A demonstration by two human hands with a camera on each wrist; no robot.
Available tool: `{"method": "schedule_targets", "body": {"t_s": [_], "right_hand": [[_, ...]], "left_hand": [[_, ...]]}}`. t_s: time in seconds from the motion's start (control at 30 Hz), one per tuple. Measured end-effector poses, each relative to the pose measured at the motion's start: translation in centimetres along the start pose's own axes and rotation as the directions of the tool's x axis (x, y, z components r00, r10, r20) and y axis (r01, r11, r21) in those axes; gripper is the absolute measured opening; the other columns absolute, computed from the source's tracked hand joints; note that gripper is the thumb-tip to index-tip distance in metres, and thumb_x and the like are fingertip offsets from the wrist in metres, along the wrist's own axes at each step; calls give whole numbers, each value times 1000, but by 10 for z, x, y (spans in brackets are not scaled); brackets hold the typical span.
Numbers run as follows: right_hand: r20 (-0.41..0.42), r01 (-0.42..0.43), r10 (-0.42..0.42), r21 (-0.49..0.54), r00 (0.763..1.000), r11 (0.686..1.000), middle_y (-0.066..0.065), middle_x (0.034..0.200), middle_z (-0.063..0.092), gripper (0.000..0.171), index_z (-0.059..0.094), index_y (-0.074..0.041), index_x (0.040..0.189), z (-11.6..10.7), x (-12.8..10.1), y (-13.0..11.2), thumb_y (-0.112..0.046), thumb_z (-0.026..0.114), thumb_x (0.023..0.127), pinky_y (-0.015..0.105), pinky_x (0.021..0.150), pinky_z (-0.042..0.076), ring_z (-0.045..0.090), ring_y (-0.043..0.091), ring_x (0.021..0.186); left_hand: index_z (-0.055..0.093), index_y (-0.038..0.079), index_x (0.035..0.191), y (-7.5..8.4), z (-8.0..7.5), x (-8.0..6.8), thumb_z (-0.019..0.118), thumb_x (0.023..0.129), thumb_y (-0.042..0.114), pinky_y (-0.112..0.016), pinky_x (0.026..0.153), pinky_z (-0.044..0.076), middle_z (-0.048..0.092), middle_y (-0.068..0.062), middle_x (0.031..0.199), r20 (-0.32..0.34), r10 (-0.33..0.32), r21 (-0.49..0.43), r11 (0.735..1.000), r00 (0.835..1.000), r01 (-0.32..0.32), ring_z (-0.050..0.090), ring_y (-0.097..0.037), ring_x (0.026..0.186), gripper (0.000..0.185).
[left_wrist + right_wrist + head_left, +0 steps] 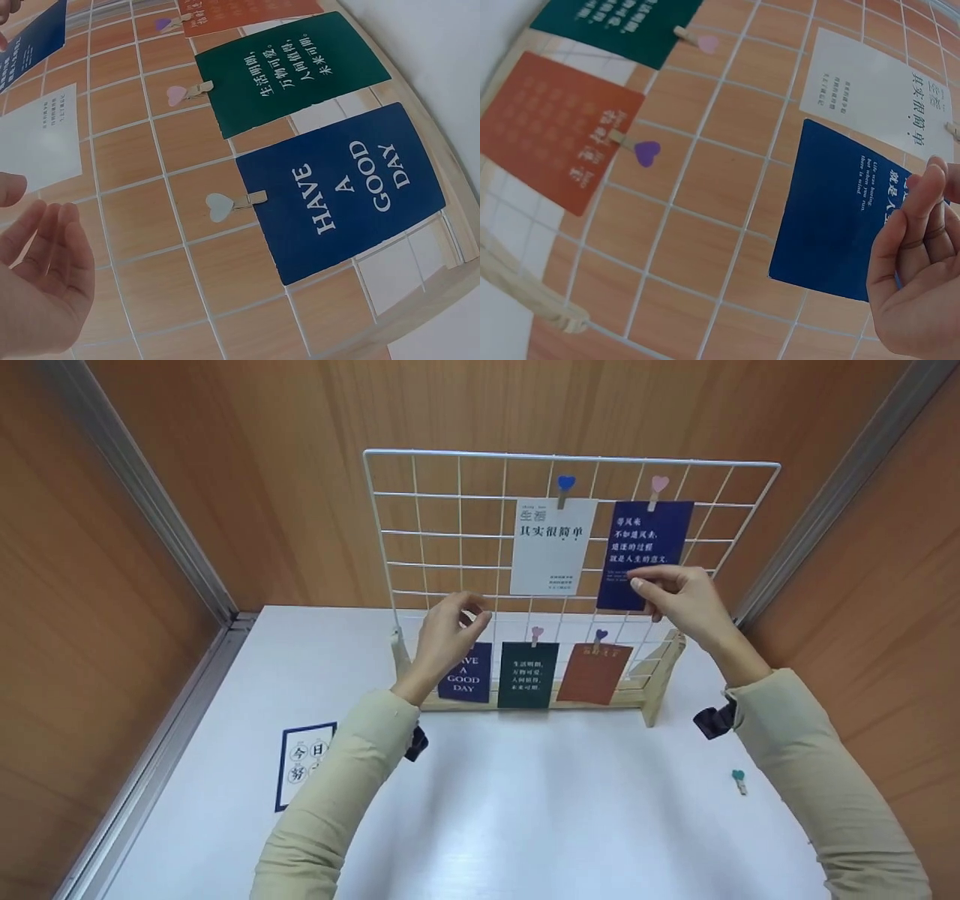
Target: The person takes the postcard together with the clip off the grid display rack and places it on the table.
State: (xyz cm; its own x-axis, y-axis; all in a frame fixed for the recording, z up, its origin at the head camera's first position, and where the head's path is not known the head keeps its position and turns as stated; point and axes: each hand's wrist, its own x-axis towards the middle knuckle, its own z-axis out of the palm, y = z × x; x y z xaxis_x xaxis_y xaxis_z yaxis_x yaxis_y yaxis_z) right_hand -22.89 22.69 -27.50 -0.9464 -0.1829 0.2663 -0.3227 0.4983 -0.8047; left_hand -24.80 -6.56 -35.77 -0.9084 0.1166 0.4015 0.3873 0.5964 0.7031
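Note:
A white wire grid (457,534) stands upright in a wooden base (660,682). My right hand (686,600) is in front of a dark blue card (649,532) hung by a pink heart clothespin (659,485); its thumb and index fingertip are close together, with nothing visible between them. Beside that card hangs a white card (551,559) under a blue heart clothespin (566,483). My left hand (45,277), loosely curled and holding nothing, is in front of the grid. Near it hangs a blue "HAVE A GOOD DAY" card (345,191) with a pale heart clothespin (220,208).
Along the grid's lower part also hang a green card (529,679) and an orange card (595,675). A blue-bordered white card (298,769) lies on the white table (480,825) by the left sleeve. A green clothespin (739,781) lies at right. Wood-grain panels (285,495) surround the table.

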Motion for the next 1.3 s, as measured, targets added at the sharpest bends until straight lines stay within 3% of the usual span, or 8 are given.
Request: {"method": "schedule_targets", "body": {"t_s": [0.17, 0.3, 0.43, 0.73, 1.17, 1.3], "right_hand": [[-26, 0, 0, 1, 1000, 1000, 17, 71, 56, 30, 58, 5, 110, 0, 11, 7, -16, 55, 88, 20, 52, 46, 50, 13, 57], [-54, 16, -16, 10, 998, 1000, 9, 67, 57, 32, 61, 2, 108, 1, 25, 18, -21, 58, 86, 20, 50, 46, 50, 12, 54], [-71, 28, -26, 16, 997, 999, 7, 65, 57, 31, 62, 1, 106, 5, 29, 15, -22, 59, 85, 20, 50, 46, 51, 12, 53], [-79, 40, -35, 67, 996, 997, 18, 75, 56, 30, 62, 0, 106, 16, 37, 11, -22, 58, 86, 20, 53, 47, 51, 12, 55], [-147, 100, -76, 166, 986, 981, 17, 70, 55, 26, 63, 2, 103, 22, 56, 1, -17, 59, 85, 20, 51, 46, 51, 13, 52], [-158, 101, -71, 192, 985, 976, 14, 68, 55, 28, 62, 3, 105, 24, 60, -7, -16, 60, 85, 20, 51, 46, 50, 14, 52]], "left_hand": [[58, 6, 104, 4, 1, 4, 56, 87, 20, -23, 68, 43, 57, -2, 93, 15, 13, -3, 1000, 1000, -13, 54, -14, 78, 22], [57, 5, 107, 7, 3, 7, 56, 86, 23, -26, 68, 43, 57, -5, 95, 29, 20, 21, 1000, 999, -20, 54, -17, 79, 28], [55, 5, 111, 11, 4, 11, 56, 86, 27, -26, 68, 43, 55, -6, 99, 36, 8, 43, 999, 999, -10, 54, -18, 81, 33], [51, 6, 119, 16, 8, 19, 56, 87, 26, -26, 67, 42, 51, -10, 109, 41, -25, 17, 1000, 999, 25, 50, -14, 81, 38], [52, 4, 117, 17, 14, 26, 55, 87, 18, -26, 73, 44, 55, -8, 107, -9, 7, 14, 1000, 1000, -7, 54, -17, 88, 33], [53, 4, 116, 20, 16, 29, 55, 87, 17, -25, 71, 45, 56, -8, 106, -10, -18, 4, 1000, 1000, 18, 56, -17, 87, 32]]}}
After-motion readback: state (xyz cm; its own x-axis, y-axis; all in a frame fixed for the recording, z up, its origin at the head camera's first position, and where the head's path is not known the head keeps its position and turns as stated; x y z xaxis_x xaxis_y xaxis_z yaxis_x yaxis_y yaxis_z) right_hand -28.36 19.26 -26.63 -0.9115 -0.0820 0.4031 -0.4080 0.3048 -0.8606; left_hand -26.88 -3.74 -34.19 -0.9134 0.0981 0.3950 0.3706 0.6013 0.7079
